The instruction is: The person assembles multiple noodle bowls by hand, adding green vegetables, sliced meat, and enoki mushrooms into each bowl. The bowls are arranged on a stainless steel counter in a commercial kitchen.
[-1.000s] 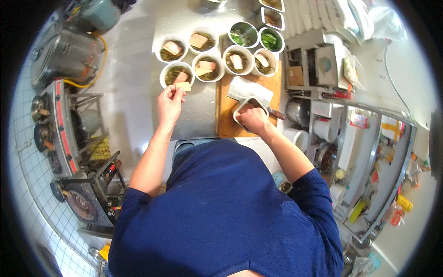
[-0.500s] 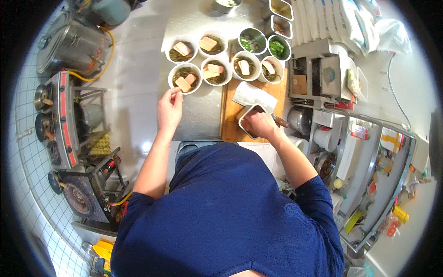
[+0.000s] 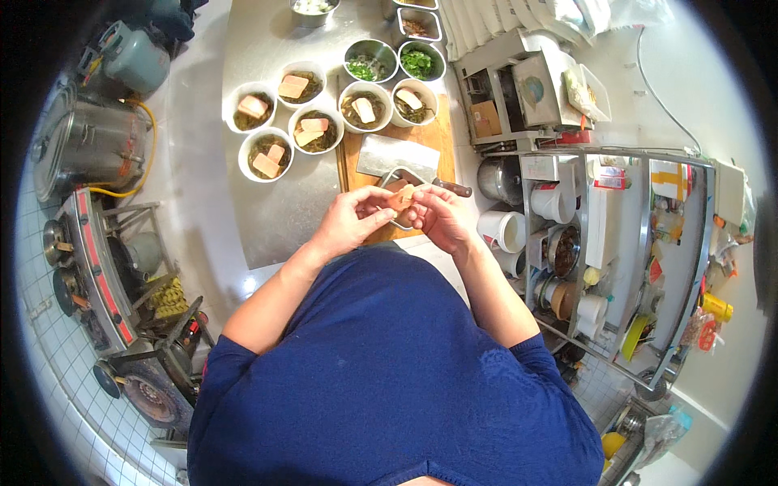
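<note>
Between the fingertips of both hands is a small pinkish-tan slice of meat [image 3: 401,198]. My left hand [image 3: 352,217] pinches it from the left; my right hand [image 3: 444,220] grips its right side. Beneath them sits a square metal container [image 3: 403,171], mostly hidden by my hands. Just beyond it, a cleaver [image 3: 399,155] lies on the wooden cutting board [image 3: 444,134], its brown handle pointing right. Farther off stand several white bowls [image 3: 245,172] of dark greens, each topped with pale pink slices [image 3: 266,166].
Two metal bowls with chopped green herbs [image 3: 417,65] stand behind the white bowls on the steel table [image 3: 271,219]. Square metal containers [image 3: 419,27] are at the back. A shelf rack [image 3: 604,267] runs along the right; burners [image 3: 101,267] line the left.
My left hand has come from the nearest left bowl to meet my right. My right hand has risen out of the metal container, and a meat slice now shows between both. The view has shifted right.
</note>
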A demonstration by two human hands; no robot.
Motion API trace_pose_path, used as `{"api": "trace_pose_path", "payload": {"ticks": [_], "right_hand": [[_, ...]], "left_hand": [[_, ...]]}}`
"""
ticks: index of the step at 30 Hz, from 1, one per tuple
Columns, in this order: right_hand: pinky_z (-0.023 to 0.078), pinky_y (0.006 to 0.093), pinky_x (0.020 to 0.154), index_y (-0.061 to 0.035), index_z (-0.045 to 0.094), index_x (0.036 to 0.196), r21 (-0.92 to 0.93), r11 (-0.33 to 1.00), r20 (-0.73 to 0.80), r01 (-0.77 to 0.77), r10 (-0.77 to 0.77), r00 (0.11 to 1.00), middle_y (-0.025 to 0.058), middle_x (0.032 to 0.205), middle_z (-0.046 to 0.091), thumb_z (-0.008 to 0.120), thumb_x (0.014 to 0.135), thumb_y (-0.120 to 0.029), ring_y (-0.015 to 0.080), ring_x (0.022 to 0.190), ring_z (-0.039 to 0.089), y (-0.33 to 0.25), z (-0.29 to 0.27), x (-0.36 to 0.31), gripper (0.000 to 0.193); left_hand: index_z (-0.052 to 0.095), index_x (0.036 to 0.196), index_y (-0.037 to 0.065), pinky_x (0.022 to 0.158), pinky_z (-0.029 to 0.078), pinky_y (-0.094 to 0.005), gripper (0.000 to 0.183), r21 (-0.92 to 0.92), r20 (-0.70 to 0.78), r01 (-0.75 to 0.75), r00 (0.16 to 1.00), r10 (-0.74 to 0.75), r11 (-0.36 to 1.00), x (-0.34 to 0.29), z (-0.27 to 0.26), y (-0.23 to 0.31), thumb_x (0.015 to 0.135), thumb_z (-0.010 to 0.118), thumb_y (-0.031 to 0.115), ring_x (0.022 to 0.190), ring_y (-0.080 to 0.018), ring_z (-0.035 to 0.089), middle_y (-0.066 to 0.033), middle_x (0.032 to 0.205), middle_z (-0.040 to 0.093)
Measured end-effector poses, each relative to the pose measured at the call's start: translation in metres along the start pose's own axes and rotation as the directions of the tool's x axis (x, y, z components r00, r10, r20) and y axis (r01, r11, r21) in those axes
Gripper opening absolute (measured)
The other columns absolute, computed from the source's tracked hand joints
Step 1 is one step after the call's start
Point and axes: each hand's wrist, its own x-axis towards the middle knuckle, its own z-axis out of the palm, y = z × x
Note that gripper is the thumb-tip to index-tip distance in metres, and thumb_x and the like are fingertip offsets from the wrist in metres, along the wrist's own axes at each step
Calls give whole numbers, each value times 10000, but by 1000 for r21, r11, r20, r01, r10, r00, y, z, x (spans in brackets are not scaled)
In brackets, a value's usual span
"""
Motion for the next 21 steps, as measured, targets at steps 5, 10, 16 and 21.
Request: {"api": "trace_pose_path", "payload": {"ticks": [5,10,16,21], "right_hand": [[562,272,654,-1,737,1181,-60,998,24,-12,14,1000,86,1026,774,646,1101,-227,142,795,699,-6,-5,-8,256],[539,255,608,12,719,1213,-317,948,-130,36,-81,988,79,988,763,588,1133,-314,102,745,668,-21,-52,-7,360],[521,262,555,-5,743,1043,-566,818,-170,105,-240,956,52,843,730,616,1099,-224,78,631,618,-12,-126,-2,259],[527,266,574,1,741,998,-627,779,-163,-16,-111,980,39,809,721,627,1092,-210,82,631,619,-17,-156,11,258]], "left_hand": [[734,1166,-8,795,585,-266,181,-41,-60,-8,998,6,999,6,23,15,1045,744,127,845,-89,695,-40,982,768],[729,1132,-16,771,583,-274,139,-22,-187,-72,980,67,997,-5,56,61,1061,705,102,835,-98,687,-53,988,750],[724,946,68,663,585,-359,79,405,228,-694,707,669,595,-45,136,170,924,793,100,746,-261,711,-99,874,717],[706,932,-27,675,659,-353,99,44,283,-921,384,879,388,-59,219,236,949,763,51,756,-249,790,-163,916,793]]}}
